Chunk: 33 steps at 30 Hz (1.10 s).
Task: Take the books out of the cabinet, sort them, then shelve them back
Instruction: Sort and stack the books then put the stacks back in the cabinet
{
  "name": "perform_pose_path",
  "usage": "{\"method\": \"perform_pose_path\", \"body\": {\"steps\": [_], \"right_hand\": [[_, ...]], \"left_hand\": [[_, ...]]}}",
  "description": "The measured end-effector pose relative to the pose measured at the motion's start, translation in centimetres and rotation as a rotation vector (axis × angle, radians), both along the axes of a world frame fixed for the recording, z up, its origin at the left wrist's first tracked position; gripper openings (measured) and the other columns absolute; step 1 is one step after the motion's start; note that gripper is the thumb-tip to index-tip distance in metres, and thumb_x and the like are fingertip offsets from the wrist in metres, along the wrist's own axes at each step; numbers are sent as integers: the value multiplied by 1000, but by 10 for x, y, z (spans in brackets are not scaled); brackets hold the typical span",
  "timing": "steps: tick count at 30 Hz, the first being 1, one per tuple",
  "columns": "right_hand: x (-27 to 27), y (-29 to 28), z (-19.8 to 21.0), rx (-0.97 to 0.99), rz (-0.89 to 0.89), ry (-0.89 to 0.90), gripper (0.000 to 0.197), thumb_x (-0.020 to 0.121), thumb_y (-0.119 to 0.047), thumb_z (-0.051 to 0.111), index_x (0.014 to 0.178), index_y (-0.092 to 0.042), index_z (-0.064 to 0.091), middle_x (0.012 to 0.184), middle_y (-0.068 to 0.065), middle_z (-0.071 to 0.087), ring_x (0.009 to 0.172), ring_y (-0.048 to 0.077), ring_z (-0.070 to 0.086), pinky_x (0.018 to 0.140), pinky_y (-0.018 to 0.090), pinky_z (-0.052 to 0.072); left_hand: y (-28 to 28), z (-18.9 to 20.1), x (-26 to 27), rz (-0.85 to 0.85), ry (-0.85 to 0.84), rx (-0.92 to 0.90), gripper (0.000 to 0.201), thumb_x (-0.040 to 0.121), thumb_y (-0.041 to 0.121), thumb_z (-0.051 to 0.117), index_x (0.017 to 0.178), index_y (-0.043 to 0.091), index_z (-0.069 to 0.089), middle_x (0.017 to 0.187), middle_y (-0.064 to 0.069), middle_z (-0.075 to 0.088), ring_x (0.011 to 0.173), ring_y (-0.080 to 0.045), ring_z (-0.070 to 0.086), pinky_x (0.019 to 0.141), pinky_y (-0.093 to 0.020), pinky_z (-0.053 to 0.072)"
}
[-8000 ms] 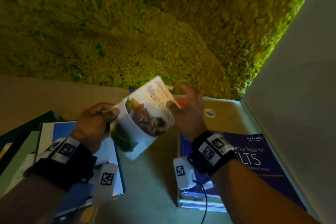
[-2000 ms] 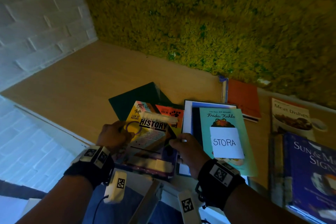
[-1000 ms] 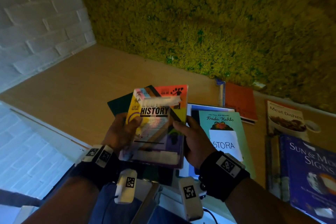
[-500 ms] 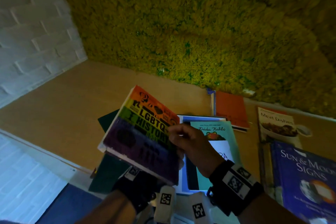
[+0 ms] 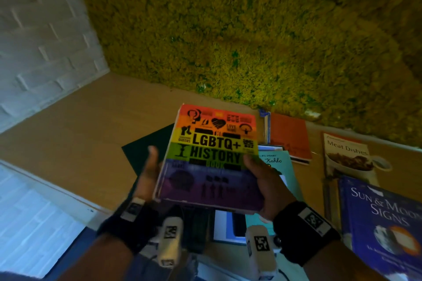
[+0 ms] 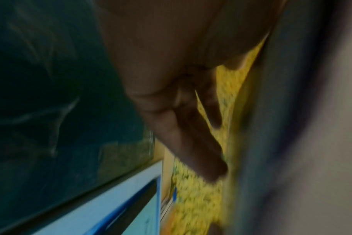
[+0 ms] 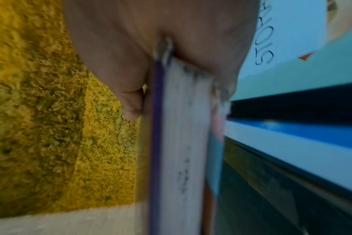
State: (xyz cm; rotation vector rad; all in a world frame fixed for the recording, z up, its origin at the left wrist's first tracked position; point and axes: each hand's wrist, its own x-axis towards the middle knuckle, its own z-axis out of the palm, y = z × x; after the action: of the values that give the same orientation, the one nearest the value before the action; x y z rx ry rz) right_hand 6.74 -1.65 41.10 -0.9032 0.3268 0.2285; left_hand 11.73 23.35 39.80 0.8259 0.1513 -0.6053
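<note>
Between the two hands sits the rainbow book [image 5: 212, 155], held up with its front cover showing. The right hand [image 5: 262, 180] grips its right edge, thumb on top, and the left hand [image 5: 148, 175] presses flat and open against its left side. More books [image 5: 290, 137] lie on the wood just past the hands.

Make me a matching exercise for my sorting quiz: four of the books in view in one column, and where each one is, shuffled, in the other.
Books:
1. LGBTQ+ History book
2. Meat Dishes cookbook
3. Sun & Moon Signs book
4. orange book

Places:
A. flat against the moss wall
B. far right, nearest the camera
C. between the left hand and right hand
D. just beyond the blue book, on the right

Pairs: 1-C, 2-D, 3-B, 4-A
</note>
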Motion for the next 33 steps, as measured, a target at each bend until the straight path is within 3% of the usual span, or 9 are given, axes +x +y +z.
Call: {"method": "perform_pose_path", "body": {"steps": [2,5,7,12,19,24,26,29,33], "right_hand": [[4,-10,-1,-117,-34,-10,64,93,-43,69,144,-12,50,138,21,63,125,47,60,97,68,50],[11,-11,-11,-512,-57,-1,61,85,-73,63,126,-29,65,133,10,66,125,38,60,98,66,51],[9,-7,-22,-713,-107,-14,60,83,-76,60,108,-22,68,120,13,70,108,33,68,95,56,56],[-8,-10,-36,-836,-266,-54,52,86,-67,60,100,-17,69,99,4,76,98,27,73,91,55,56],[-47,-41,-6,-976,-329,-36,57,86,-71,53,105,-20,71,104,1,77,102,23,71,92,41,56],[-97,-124,39,-1022,-328,11,23,103,-10,54,87,-21,66,68,-13,68,60,-3,61,58,16,46],[-124,-165,50,-1069,-455,36,22,98,-9,60,84,-23,69,75,-11,67,66,-7,61,70,19,48],[-159,-221,47,-1242,-576,173,10,84,-30,62,81,-31,71,87,-5,73,83,17,69,81,40,53],[-190,-262,22,-1267,-517,394,40,85,-33,75,119,-17,62,113,5,66,103,27,63,89,40,49]], "left_hand": [[6,1,7,-85,-64,-19,88,91,75,41,143,5,49,136,-31,58,118,-52,60,95,-66,48],[-3,-1,7,-37,-188,291,83,74,42,82,136,-2,50,119,-36,64,98,-49,68,86,-69,52],[-14,-10,0,27,-220,330,64,78,24,78,130,-3,52,131,-39,55,110,-52,62,92,-76,44],[-29,-21,-11,39,-255,355,34,90,10,62,124,11,58,110,-19,72,75,-30,73,60,-45,63],[-59,-22,-10,-73,-244,342,41,87,16,65,127,19,62,125,-19,67,102,-37,71,90,-70,49],[-108,-29,-22,-165,-206,267,34,87,13,62,121,12,65,107,-13,76,83,-28,76,71,-51,62],[-124,-34,-26,-182,-161,329,37,82,17,69,118,13,67,103,-16,76,75,-31,76,71,-55,60],[-141,-48,-30,-166,-204,503,54,72,28,82,120,12,65,114,-27,70,91,-44,71,86,-71,51],[-159,-59,-37,-114,-300,688,34,78,21,81,109,10,68,102,-27,71,87,-43,71,81,-63,57]]}}
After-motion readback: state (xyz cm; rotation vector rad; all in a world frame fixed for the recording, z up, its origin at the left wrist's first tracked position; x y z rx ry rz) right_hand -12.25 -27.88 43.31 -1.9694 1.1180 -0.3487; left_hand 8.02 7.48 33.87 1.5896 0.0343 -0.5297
